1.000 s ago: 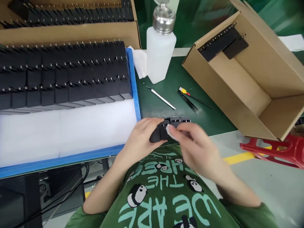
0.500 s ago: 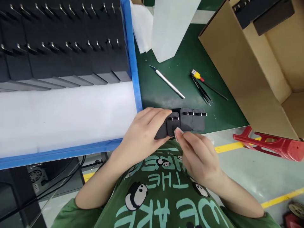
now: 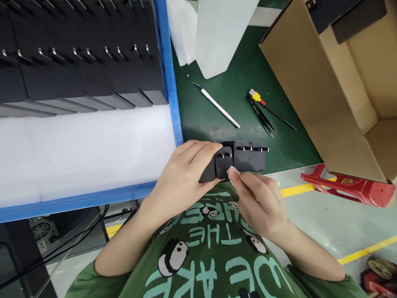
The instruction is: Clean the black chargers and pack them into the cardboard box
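My left hand (image 3: 186,169) is wrapped over the left end of a short row of black plug-in power adapters (image 3: 223,167) at the bench's front edge. Their metal prongs face up toward me. Two more adapters (image 3: 249,157) stand at the right end of the row, touching each other. My right hand (image 3: 263,200) is closed in a pinch, with a bit of white wipe (image 3: 231,170) showing at its fingertips. That wipe touches the lower edge of the adapter beside my left hand. Most of the wipe is hidden in my fingers.
A blue-edged tray (image 3: 175,99) with a white lining holds several rows of black adapters. On the green bench lie a craft knife (image 3: 218,106), tweezers (image 3: 262,118) and a USB cable (image 3: 276,114). An open cardboard box (image 3: 313,82) stands right, above a red stool (image 3: 350,186).
The view has shifted slightly, so the bench items sit a little further left. Both hands keep nearly the same grip on the adapters and the wipe.
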